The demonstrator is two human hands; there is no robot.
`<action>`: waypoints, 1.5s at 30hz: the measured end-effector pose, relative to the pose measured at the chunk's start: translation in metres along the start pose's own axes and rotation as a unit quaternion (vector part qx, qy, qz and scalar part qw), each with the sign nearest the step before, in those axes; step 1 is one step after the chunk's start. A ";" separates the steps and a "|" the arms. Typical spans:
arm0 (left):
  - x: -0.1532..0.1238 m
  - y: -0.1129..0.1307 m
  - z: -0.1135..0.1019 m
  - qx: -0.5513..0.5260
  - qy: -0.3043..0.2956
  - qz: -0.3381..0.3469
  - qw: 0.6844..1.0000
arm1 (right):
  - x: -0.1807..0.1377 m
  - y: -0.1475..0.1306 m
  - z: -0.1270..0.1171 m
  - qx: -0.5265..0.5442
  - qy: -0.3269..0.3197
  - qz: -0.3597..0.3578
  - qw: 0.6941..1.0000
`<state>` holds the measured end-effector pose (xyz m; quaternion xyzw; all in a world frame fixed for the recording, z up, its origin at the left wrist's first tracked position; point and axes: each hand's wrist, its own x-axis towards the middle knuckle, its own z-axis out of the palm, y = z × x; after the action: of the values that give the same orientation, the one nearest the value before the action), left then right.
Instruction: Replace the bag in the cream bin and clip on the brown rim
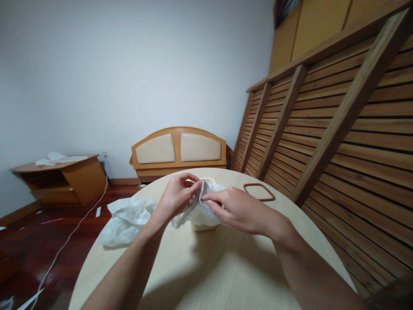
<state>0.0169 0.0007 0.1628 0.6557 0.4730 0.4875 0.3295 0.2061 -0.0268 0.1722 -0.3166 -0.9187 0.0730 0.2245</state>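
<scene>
My left hand (177, 196) and my right hand (236, 209) meet over the middle of a round pale wooden table (206, 267). Both pinch a thin clear plastic bag (202, 196) that is drawn over a small cream container (203, 221) standing on the table. The left fingers grip the bag's gathered top from the left. From the right, thumb and forefinger of the other hand hold the same fold. Most of the container is hidden by the bag and my hands.
A crumpled clear plastic bag (127, 219) lies at the table's left edge. A brown rubber band (259, 192) rests on the table at the far right. Slatted wooden bed frames (338, 129) lean right of the table. A headboard (179, 150) and a low cabinet (61, 178) stand by the wall; a white cable (69, 239) crosses the dark floor.
</scene>
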 end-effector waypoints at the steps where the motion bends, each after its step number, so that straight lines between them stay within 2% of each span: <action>1: -0.001 0.002 0.000 -0.001 -0.007 -0.006 1.000 | 0.001 0.000 0.000 0.005 0.005 0.001 1.000; 3: -0.003 0.005 -0.001 0.004 -0.020 0.000 1.000 | 0.001 0.001 0.000 0.008 0.018 0.010 1.000; 10: -0.006 0.007 0.000 0.034 -0.036 0.097 0.994 | 0.001 0.009 -0.003 0.019 0.051 0.034 0.998; 15: -0.005 0.001 0.001 0.061 -0.039 0.136 0.988 | 0.001 0.017 -0.004 0.021 0.148 0.094 0.984; 20: -0.007 0.000 0.005 0.046 -0.045 0.128 0.990 | 0.003 0.023 -0.003 0.040 0.137 0.070 0.987; 25: -0.009 0.003 0.008 -0.006 -0.042 0.107 0.993 | 0.006 0.030 -0.002 0.151 0.181 0.126 0.964; 28: -0.009 0.002 0.009 -0.033 -0.046 0.100 0.993 | 0.006 0.031 -0.003 0.237 0.162 0.124 0.950; 34: -0.007 0.000 0.008 -0.053 -0.018 0.088 0.995 | 0.005 0.033 0.002 0.301 0.107 0.048 0.946; 39: -0.010 0.002 0.007 -0.055 -0.069 0.118 0.989 | 0.007 0.033 0.006 0.266 0.152 0.066 0.950; 45: -0.010 -0.002 0.012 -0.083 -0.088 0.146 0.982 | 0.009 0.030 0.005 0.142 0.196 0.081 0.967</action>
<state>0.0268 -0.0072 0.1538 0.7284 0.2991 0.5086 0.3483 0.2138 0.0019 0.1626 -0.3630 -0.8084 0.1573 0.4359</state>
